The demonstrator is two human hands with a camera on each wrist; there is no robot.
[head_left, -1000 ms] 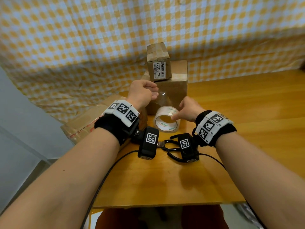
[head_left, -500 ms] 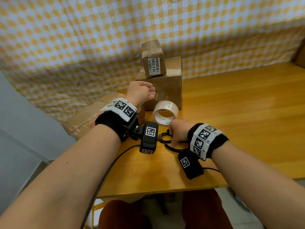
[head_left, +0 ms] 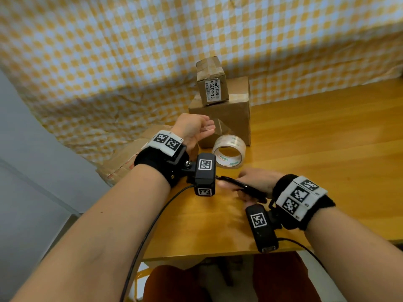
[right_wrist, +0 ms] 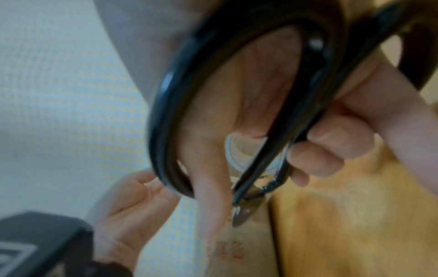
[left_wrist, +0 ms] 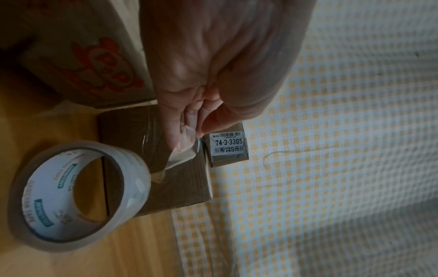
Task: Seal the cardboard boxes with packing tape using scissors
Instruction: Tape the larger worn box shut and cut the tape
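Change: A second earlier the right hand (head_left: pixel 254 184) had been resting on the clear roll of packing tape (head_left: pixel 229 153); by this moment it had dropped back toward the table's near edge and closed round the black-handled scissors (head_left: pixel 244 186), lifting them off the wooden table (head_left: pixel 327 149).

Meaning: I judged the cut to be next. The strip was drawn and the blades were in hand, though not yet at the tape.

Left hand: The left hand (head_left: pixel 194 129) was raised beside the boxes, thumb and fingertips pinching the free end of a clear tape strip (left_wrist: pixel 187 148) that ran down to the roll.

Right hand: Its fingers were curled through and around the scissor loops; in the right wrist view the short blades (right_wrist: pixel 246 209) looked nearly closed, though blur made that uncertain.

Tape roll: It stood on edge on the table, just in front of the medium brown cardboard box (head_left: pixel 231 118), its white core printed in green.

Boxes: A small brown box with a white barcode label (head_left: pixel 212 83) sat on top of the medium one, both already showing glossy tape. A larger flat cardboard box with red printing (head_left: pixel 128 158) lay to the left, partly under the left wrist.

Backdrop: A yellow-and-white checked cloth (head_left: pixel 109 51) hung behind everything.
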